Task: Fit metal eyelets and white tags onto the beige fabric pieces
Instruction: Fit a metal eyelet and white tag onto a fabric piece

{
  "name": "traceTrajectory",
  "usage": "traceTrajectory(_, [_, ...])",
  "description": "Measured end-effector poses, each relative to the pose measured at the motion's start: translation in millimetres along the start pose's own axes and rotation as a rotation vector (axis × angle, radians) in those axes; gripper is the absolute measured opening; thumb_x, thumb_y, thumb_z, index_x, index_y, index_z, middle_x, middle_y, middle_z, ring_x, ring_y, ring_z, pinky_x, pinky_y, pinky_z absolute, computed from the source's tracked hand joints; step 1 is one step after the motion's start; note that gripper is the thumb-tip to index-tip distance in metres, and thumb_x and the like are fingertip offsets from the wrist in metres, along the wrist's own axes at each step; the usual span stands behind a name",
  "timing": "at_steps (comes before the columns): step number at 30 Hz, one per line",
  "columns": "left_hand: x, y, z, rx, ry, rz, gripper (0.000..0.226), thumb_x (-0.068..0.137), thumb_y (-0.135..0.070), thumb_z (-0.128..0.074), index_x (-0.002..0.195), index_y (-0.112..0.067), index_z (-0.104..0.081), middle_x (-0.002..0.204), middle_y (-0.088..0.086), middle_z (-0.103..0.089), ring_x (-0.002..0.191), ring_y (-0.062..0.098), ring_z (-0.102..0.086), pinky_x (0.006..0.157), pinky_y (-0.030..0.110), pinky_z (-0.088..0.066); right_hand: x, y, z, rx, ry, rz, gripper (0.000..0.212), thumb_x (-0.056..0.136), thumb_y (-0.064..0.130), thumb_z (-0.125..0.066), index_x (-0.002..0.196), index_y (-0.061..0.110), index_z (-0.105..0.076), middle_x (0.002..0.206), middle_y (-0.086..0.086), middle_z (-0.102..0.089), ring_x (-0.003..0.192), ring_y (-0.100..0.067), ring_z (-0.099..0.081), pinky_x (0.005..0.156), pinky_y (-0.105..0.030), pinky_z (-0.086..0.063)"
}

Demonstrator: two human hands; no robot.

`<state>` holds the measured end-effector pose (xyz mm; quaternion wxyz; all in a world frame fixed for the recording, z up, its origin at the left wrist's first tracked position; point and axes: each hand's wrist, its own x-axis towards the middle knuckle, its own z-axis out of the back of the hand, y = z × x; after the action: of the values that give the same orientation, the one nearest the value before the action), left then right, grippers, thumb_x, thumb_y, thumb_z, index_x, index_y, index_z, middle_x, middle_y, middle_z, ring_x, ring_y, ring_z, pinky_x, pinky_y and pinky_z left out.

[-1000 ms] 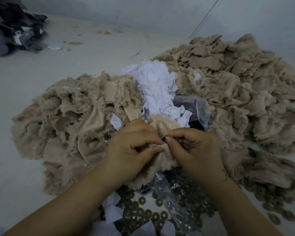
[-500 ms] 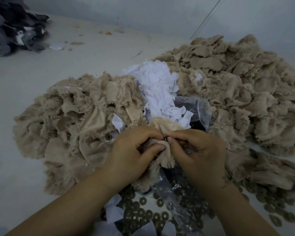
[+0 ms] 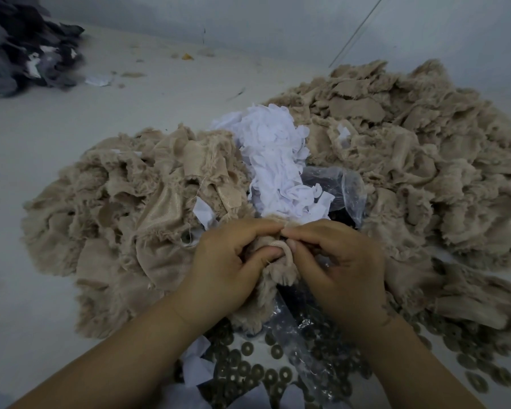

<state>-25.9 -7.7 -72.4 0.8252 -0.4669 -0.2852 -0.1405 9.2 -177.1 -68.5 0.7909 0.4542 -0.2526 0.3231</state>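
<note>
A beige fabric piece (image 3: 281, 261) is pinched between the left hand (image 3: 227, 267) and right hand (image 3: 340, 261), above the loose metal eyelets (image 3: 248, 367). Since a second ago its edge has been folded tighter; an eyelet is probably being pressed in, though hidden.

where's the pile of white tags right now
In the head view the white tags are heaped centre frame, just beyond both hands, between the two beige fabric heaps.
</note>
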Motion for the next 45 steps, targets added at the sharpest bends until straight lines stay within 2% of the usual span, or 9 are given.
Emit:
traceTrajectory(4, [-3, 0, -1, 0.015, -0.054, -0.026, 0.028, 0.086, -0.024, -0.064, 0.105, -0.005, -0.073, 0.101, -0.006, -0.069, 0.094, 0.002, -0.066, 0.084, 0.014, -0.052, 1, 0, -1, 0.061, 0.032, -0.006, 0.015, 0.084, 0.011, -0.074, 0.098, 0.008, -0.077, 0.091, 0.005, -0.071, 0.088, -0.002, -0.067, 0.078, -0.012, -0.052])
traceTrajectory(15, [-8, 3, -13, 0.069, -0.150, -0.065, 0.025, 0.086, -0.020, -0.066, 0.094, 0.002, -0.075, 0.094, 0.006, -0.073, 0.091, 0.008, -0.068, 0.085, 0.017, -0.054, -2, -3, -4, 0.088, -0.009, -0.026, 0.009, 0.084, 0.008, -0.073, 0.091, 0.008, -0.078, 0.085, 0.005, -0.071, 0.082, -0.002, -0.067, 0.074, -0.016, -0.054])
traceTrajectory(29, [-10, 2, -16, 0.085, -0.144, -0.113, 0.019, 0.084, -0.011, -0.068, 0.089, 0.007, -0.073, 0.093, 0.010, -0.072, 0.091, 0.012, -0.067, 0.087, 0.016, -0.053, -5, -4, -7, 0.085, -0.031, -0.030, 0.006, 0.085, 0.008, -0.072, 0.088, 0.008, -0.077, 0.084, 0.009, -0.068, 0.081, -0.001, -0.066, 0.074, -0.016, -0.053])
traceTrajectory(34, [-2, 0, -11, 0.152, -0.153, -0.217, 0.018, 0.083, -0.010, -0.070, 0.091, 0.007, -0.073, 0.098, 0.007, -0.070, 0.094, 0.011, -0.066, 0.091, 0.015, -0.051, -1, 0, -4, 0.121, -0.053, -0.060, 0.009, 0.089, 0.022, -0.068, 0.096, 0.021, -0.074, 0.091, 0.016, -0.070, 0.085, 0.001, -0.069, 0.074, -0.018, -0.055])
traceTrajectory(36, [3, 3, -6, 0.219, -0.148, -0.290, 0.017, 0.082, -0.006, -0.073, 0.091, 0.008, -0.073, 0.097, 0.012, -0.072, 0.094, 0.015, -0.067, 0.093, 0.018, -0.051, 4, 2, 4, 0.075, -0.094, -0.130, 0.014, 0.090, 0.034, -0.064, 0.087, 0.026, -0.075, 0.080, 0.017, -0.072, 0.073, 0.000, -0.068, 0.063, -0.017, -0.053])
traceTrajectory(38, [4, 8, -1, 0.246, -0.141, -0.342, 0.016, 0.082, 0.000, -0.070, 0.093, 0.010, -0.072, 0.098, 0.017, -0.072, 0.094, 0.020, -0.069, 0.092, 0.024, -0.053, 12, -1, 15, -0.034, -0.110, -0.296, 0.042, 0.090, 0.052, -0.056, 0.064, 0.022, -0.070, 0.057, 0.006, -0.066, 0.053, -0.008, -0.063, 0.050, -0.030, -0.052])
traceTrajectory(40, [4, 11, 2, 0.247, -0.131, -0.393, 0.015, 0.083, 0.005, -0.067, 0.095, 0.012, -0.072, 0.100, 0.020, -0.071, 0.093, 0.026, -0.071, 0.089, 0.031, -0.056, 19, -1, 24, -0.026, 0.080, -0.534, 0.065, 0.086, 0.070, -0.052, 0.063, 0.011, -0.069, 0.050, -0.003, -0.065, 0.045, -0.020, -0.064, 0.044, -0.034, -0.050])
traceTrajectory(43, [4, 11, 1, 0.200, -0.099, -0.481, 0.013, 0.086, 0.006, -0.063, 0.095, 0.012, -0.071, 0.101, 0.019, -0.070, 0.095, 0.026, -0.069, 0.085, 0.037, -0.057, 26, 7, 25, 0.421, 0.413, -0.973, 0.067, 0.074, 0.070, -0.056, 0.076, 0.006, -0.075, 0.072, -0.018, -0.074, 0.059, -0.027, -0.072, 0.047, -0.029, -0.053])
traceTrajectory(45, [3, 10, -3, 0.162, -0.061, -0.517, 0.015, 0.090, 0.006, -0.059, 0.094, 0.012, -0.072, 0.103, 0.019, -0.070, 0.097, 0.026, -0.070, 0.084, 0.040, -0.057, 26, 11, 20, 0.737, 0.467, -1.129, 0.062, 0.077, 0.056, -0.062, 0.097, -0.002, -0.073, 0.092, -0.024, -0.074, 0.073, -0.028, -0.072, 0.059, -0.030, -0.057])
